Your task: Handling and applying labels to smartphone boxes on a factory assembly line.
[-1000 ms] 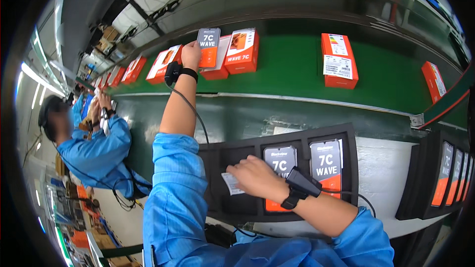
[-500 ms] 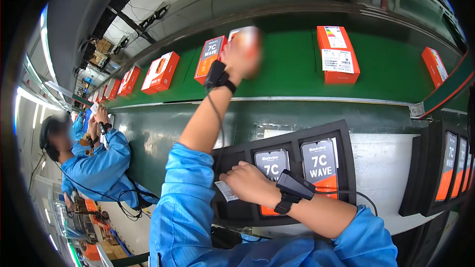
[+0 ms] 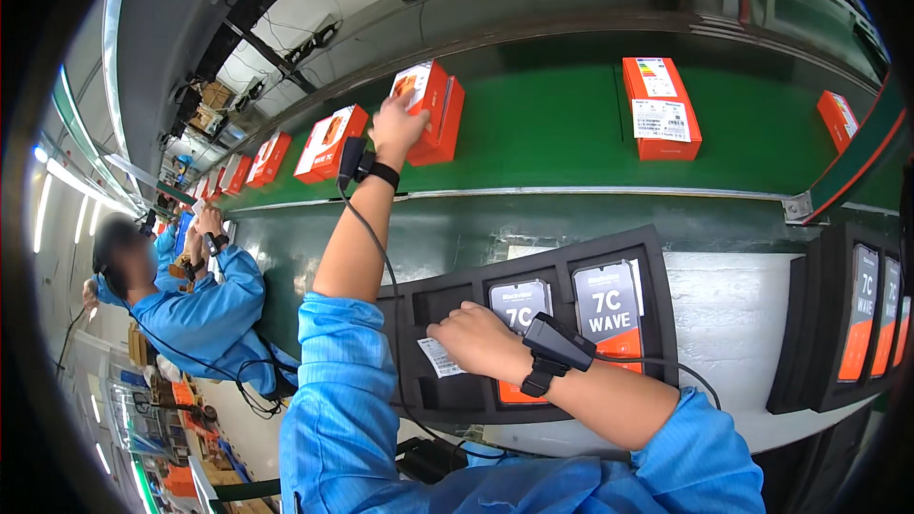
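On the green belt, my left hand (image 3: 398,126) grips an orange-and-white box lid (image 3: 415,82) by its near side. The lid sits askew against an orange box (image 3: 445,129), partly overlapping it. My right hand (image 3: 476,341) is closed over a black foam tray (image 3: 657,324), with a white printed slip (image 3: 440,358) at its fingertips. Two phones with grey-and-orange film lie in the tray's slots: one phone (image 3: 609,309) is mostly in sight, while another phone (image 3: 519,300) is partly hidden by my right hand and wrist.
More orange boxes stand on the belt, including a box (image 3: 331,143) to the left and a labelled box (image 3: 662,109) to the right. Another black tray (image 3: 809,324) with several phones stands at far right. A co-worker in blue (image 3: 190,314) works at left. A cable hangs from each wrist device.
My left hand has moved left with the lid, which now covers the grey-and-orange phone seen earlier in the open box. Boxes on the belt have shifted right. My right hand has barely moved.
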A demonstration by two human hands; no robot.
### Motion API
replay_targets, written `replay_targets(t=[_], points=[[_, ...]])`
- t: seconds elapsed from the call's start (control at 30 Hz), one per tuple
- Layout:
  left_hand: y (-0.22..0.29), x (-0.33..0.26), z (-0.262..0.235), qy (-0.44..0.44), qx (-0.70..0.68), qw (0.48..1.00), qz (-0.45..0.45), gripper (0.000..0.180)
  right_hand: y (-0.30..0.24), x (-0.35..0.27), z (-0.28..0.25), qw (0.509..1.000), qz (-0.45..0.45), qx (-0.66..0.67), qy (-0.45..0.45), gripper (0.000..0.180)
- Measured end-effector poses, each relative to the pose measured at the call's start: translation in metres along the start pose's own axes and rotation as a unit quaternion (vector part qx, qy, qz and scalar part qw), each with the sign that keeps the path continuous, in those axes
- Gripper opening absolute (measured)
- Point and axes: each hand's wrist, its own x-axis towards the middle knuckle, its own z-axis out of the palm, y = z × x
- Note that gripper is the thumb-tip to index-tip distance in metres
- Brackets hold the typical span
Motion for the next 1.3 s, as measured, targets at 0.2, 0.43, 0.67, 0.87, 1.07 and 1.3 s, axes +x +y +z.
replay_targets(t=[0.2,0.43,0.67,0.87,1.07,1.3], points=[[0.055,-0.024,0.007,-0.026,0.082,0.996,0.009,0.064,0.006,-0.004,0.0,1.0,0.008,0.018,0.009,0.022],[0.057,-0.017,0.029,-0.089,0.077,0.993,0.015,0.067,-0.001,-0.005,-0.011,1.0,-0.007,-0.016,-0.019,0.024],[0.073,-0.027,0.03,-0.097,0.079,0.992,-0.012,0.073,0.001,-0.01,-0.017,0.998,-0.025,-0.014,-0.055,0.027],[-0.006,-0.021,-0.008,-0.08,-0.547,0.785,-0.281,0.037,0.006,-0.003,-0.052,0.983,0.017,0.183,-0.021,0.024],[0.068,-0.132,-0.076,-0.312,-0.495,0.808,0.064,0.038,0.074,-0.009,-0.118,0.893,0.258,0.16,0.333,0.021],[0.061,-0.139,-0.048,-0.3,-0.448,0.842,-0.015,0.014,0.09,-0.004,-0.135,0.85,0.309,0.208,0.373,0.032]])
